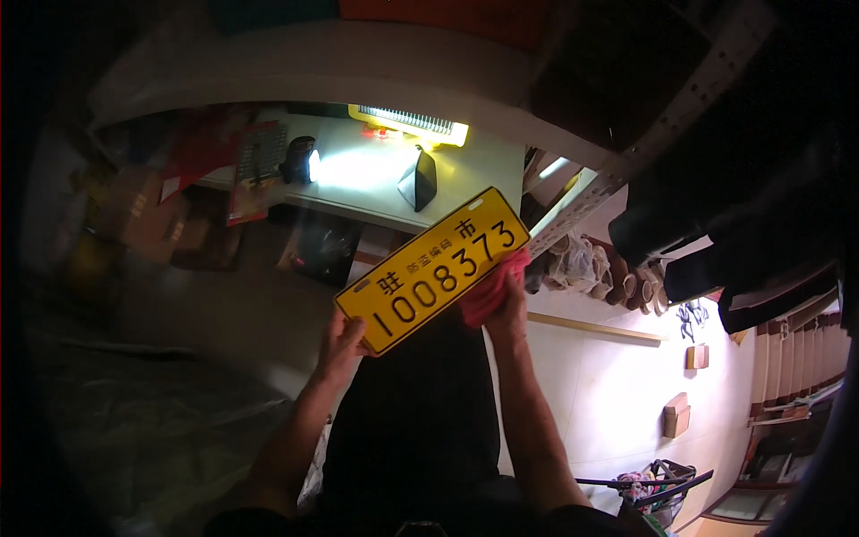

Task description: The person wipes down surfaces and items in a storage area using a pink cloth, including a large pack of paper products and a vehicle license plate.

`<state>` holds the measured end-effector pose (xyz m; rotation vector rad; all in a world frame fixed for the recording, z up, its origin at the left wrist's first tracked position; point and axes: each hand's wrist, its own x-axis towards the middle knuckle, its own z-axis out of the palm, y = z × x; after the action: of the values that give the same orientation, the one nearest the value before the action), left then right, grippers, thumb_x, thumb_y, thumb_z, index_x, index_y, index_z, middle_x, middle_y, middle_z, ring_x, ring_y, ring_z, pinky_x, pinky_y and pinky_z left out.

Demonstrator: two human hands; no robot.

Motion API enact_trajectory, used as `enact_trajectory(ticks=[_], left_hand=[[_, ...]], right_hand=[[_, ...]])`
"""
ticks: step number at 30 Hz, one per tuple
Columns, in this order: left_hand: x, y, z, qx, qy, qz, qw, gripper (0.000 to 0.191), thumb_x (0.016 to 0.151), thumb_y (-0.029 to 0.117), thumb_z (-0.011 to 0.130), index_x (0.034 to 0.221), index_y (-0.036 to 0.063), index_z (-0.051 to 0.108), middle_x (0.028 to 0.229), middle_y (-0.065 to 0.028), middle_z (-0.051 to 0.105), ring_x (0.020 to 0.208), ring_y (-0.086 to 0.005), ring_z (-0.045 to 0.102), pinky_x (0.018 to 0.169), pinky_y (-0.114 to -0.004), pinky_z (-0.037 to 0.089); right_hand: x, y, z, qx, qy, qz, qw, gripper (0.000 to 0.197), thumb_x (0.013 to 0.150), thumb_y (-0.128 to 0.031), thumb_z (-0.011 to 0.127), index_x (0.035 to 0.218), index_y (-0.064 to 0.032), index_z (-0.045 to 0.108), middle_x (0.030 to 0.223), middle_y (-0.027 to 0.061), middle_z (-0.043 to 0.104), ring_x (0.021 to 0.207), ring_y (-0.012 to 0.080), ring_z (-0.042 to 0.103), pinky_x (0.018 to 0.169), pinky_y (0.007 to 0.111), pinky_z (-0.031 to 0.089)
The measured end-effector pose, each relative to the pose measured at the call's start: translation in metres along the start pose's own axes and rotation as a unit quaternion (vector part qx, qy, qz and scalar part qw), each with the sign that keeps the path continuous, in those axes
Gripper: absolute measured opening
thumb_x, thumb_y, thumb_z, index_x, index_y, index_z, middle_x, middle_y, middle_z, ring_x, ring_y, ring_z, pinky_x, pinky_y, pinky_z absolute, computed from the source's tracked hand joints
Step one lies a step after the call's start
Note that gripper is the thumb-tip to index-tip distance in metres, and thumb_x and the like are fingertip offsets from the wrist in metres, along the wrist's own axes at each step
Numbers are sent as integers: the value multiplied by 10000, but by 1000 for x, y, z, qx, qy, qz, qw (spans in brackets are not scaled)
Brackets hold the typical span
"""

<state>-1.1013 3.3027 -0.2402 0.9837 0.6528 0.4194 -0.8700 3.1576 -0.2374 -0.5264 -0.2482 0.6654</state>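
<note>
A yellow metal licence plate (433,272) with black raised writing is held tilted before me, its right end higher in the view. My left hand (343,339) grips its lower left corner, thumb on the front face. At the lower right edge, my right hand (511,305) holds a pink-red cloth (484,295) against the plate. The fingers of that hand are partly hidden by the cloth and the plate. Beyond the plate, a lit black flashlight (300,160) and a dark wedge-shaped object (419,180) stand on a white shelf (335,197).
A yellow work lamp (409,124) glows at the back of the shelf. Packaged goods (256,171) hang over its left edge near cardboard boxes (144,215). A perforated metal upright (577,211) rises at the right. Shoes (627,285) and small boxes (678,416) lie on the floor.
</note>
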Motion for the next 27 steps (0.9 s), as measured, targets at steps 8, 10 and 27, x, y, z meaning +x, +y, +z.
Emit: enact_trajectory(ticks=[8, 10, 27], left_hand=[[-21, 35, -14, 83, -4, 63, 995, 444, 922, 180, 477, 1312, 49, 310, 1057, -93, 532, 831, -134, 612, 583, -267, 552], [-16, 27, -15, 77, -5, 78, 994, 462, 919, 176, 481, 1322, 46, 299, 1068, -89, 519, 856, -134, 604, 585, -266, 548], [-35, 47, 50, 399, 186, 321, 839, 617, 807, 114, 660, 1323, 18, 335, 1221, -186, 449, 1151, -259, 444, 953, -386, 376]], right_hand=[[-13, -1, 34, 9, 25, -15, 1000, 469, 934, -325, 459, 1321, -88, 342, 1276, 112, 489, 1148, 267, 497, 977, 408, 408], [-21, 2, 44, 3, 30, -13, 999, 467, 935, -330, 456, 1318, -86, 347, 1273, 118, 494, 1144, 271, 503, 972, 413, 414], [-63, 37, 88, -170, 83, 14, 982, 339, 892, -127, 553, 1192, -37, 425, 1076, 89, 541, 970, 180, 526, 832, 314, 444]])
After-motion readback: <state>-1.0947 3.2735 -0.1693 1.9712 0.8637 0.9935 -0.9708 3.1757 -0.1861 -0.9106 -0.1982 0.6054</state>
